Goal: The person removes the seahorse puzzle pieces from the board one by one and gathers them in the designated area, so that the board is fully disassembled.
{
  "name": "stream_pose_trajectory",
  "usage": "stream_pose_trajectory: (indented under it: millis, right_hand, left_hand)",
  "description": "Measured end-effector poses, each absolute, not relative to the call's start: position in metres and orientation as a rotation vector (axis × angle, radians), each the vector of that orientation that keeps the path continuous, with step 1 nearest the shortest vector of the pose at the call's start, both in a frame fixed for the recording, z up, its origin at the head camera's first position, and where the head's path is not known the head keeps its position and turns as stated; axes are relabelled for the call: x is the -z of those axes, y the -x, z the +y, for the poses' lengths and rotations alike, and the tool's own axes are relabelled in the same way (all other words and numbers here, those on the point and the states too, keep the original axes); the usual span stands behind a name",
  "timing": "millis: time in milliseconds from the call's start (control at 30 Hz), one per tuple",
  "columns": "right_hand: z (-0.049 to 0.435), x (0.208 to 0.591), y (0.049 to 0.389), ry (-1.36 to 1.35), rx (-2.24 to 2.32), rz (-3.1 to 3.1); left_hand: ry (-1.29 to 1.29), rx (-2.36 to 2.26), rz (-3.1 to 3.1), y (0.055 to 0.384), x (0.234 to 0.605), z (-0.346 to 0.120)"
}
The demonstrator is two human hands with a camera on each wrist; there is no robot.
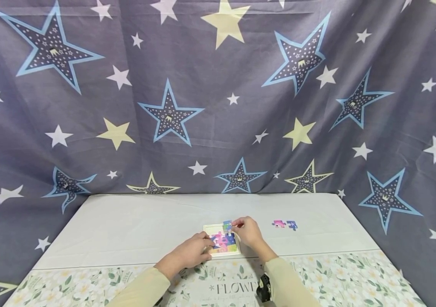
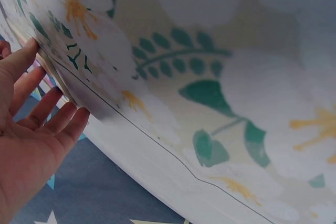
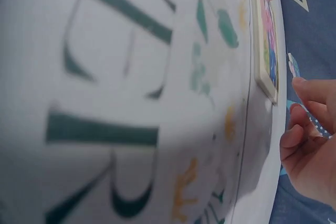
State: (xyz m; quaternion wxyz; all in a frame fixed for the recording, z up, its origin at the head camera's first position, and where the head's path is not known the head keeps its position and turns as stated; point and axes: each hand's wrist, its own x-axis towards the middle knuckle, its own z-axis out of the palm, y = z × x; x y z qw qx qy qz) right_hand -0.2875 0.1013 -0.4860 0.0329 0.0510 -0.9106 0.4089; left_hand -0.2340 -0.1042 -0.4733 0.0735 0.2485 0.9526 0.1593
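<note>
A small puzzle tray (image 1: 221, 254) with a pale raised rim lies on the table, partly filled with pink, blue and yellow pieces. My left hand (image 1: 193, 250) rests at the tray's left side, fingertips over its rim and onto the picture. In the left wrist view the left fingers (image 2: 44, 111) are fairly straight along the tray's edge. My right hand (image 1: 248, 231) pinches a blue-green puzzle piece (image 1: 227, 225) above the tray's far right corner. The right wrist view shows this piece (image 3: 293, 65) edge-on at the fingertips, tilted up from the tray.
Two loose puzzle pieces, one pink (image 1: 278, 224) and one blue (image 1: 292, 225), lie on the white cloth to the right. A floral cloth (image 1: 341, 273) covers the near part of the table. A star-patterned curtain (image 1: 210, 102) hangs behind and at both sides.
</note>
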Motion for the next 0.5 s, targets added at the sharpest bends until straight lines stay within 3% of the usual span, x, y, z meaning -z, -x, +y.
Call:
stream_pose_trajectory:
  millis: [500]
  right_hand:
    - [0.121, 0.49, 0.291, -0.128, -1.271, -2.784]
  left_hand:
    - [-0.734, -0.481, 2.866, 0.235, 0.474, -0.104]
